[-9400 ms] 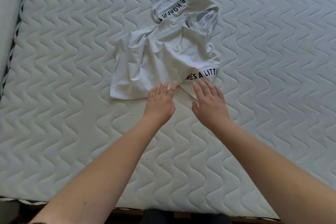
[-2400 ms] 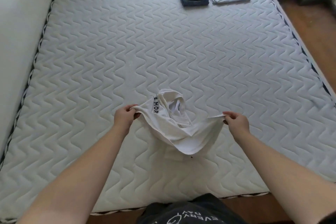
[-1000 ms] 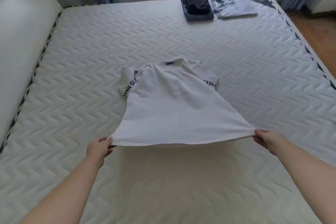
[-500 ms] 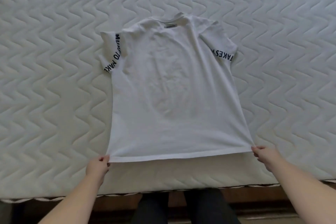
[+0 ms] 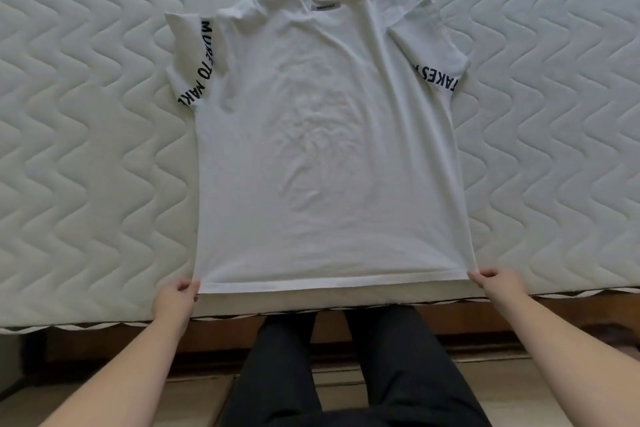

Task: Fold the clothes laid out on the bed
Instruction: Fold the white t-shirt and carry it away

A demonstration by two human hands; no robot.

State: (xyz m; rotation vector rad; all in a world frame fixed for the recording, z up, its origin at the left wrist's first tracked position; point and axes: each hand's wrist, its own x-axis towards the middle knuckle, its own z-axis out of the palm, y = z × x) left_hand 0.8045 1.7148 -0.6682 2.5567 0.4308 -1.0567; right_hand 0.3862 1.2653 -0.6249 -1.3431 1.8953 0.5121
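A white T-shirt [image 5: 325, 149] with black lettering on both sleeves lies spread flat on the quilted white mattress [image 5: 86, 149], collar away from me and hem at the near edge. My left hand [image 5: 175, 300] pinches the hem's left corner. My right hand [image 5: 495, 284] pinches the hem's right corner. The hem is stretched straight between the two hands. Faint creases show in the middle of the shirt.
The mattress's near edge [image 5: 86, 324] runs just below my hands, with the wooden bed frame [image 5: 554, 322] under it. My legs in dark trousers [image 5: 346, 374] stand against the frame on a pale floor. Bare mattress lies on both sides of the shirt.
The crumpled shirt was picked up, shaken out and laid flat. In the last half second it settled a little nearer the mattress edge, with both hands still holding the hem corners.
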